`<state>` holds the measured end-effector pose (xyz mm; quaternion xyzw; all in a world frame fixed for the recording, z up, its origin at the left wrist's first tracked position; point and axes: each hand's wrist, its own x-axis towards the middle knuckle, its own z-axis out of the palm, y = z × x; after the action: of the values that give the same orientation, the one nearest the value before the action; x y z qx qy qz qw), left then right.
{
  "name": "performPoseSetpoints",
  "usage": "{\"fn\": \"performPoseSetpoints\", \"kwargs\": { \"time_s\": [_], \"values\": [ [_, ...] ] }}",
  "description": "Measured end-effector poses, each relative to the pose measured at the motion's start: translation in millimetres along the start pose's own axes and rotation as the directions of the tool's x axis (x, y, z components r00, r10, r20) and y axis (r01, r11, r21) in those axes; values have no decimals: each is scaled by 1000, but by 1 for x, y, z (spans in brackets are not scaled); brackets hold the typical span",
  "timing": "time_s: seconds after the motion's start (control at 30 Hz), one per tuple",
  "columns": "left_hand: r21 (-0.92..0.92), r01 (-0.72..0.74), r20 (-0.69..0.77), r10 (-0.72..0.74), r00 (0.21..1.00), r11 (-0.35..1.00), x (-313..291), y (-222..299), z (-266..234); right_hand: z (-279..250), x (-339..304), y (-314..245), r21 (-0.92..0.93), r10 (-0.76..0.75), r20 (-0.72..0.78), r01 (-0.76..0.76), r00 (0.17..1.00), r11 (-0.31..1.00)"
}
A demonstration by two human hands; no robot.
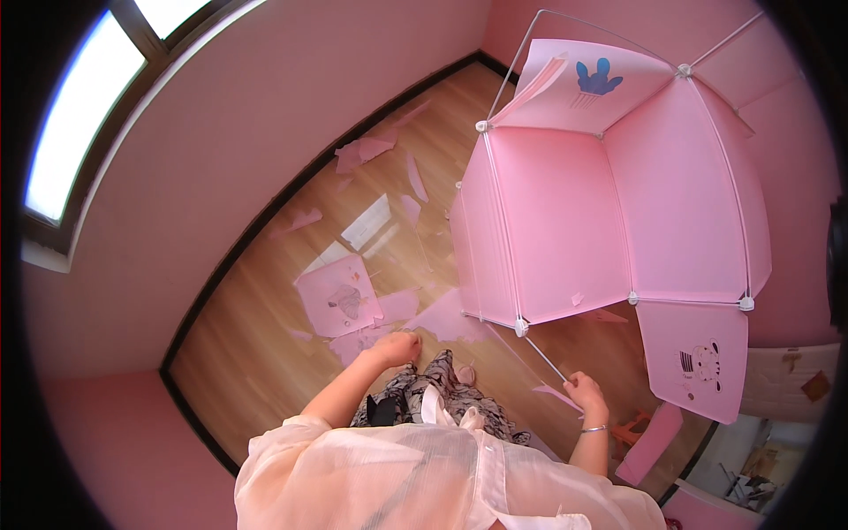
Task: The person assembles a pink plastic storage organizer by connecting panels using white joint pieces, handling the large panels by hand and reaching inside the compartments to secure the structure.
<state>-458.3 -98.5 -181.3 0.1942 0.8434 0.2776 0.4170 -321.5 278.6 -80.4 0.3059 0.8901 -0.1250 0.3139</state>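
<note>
My right hand (586, 394) is closed round the near end of a thin metal rod (543, 356). The rod's far end meets a white corner connector (521, 328) at the bottom of a pink panel cabinet (555, 221). Over my lap, my left hand (400, 348) is curled shut; whatever it may hold is hidden. A loose pink panel with a grey animal picture (340, 296) lies on the floor beyond it. On the cabinet's right, a panel with a cartoon animal (698, 360) hangs below a connector. A panel with a blue print (583, 84) stands tilted at the top.
Scraps of pink film (367, 150) are strewn over the wooden floor (256, 327). An orange object (629, 430) and a pink strip (649, 444) lie to my right. Pink walls (291, 97) and a window (84, 110) border the left side.
</note>
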Motion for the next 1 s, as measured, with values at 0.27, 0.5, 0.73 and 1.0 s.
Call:
{"fn": "performPoseSetpoints", "kwargs": {
  "time_s": [0.27,0.5,0.73,1.0],
  "values": [
    [114,156,-164,-136,977,981,-38,-62,-96,-77,-10,-125,178,-84,-268,135,960,975],
    [113,55,-168,-36,985,992,-11,-54,-185,-98,27,-192,259,-235,-279,308,931,915],
    [103,-206,-87,216,973,973,76,-28,-285,-163,81,-257,541,-203,-466,459,861,705],
    [117,-668,-127,678,724,735,191,72,-407,-239,140,-367,422,-121,-847,794,517,438]
  ]
}}
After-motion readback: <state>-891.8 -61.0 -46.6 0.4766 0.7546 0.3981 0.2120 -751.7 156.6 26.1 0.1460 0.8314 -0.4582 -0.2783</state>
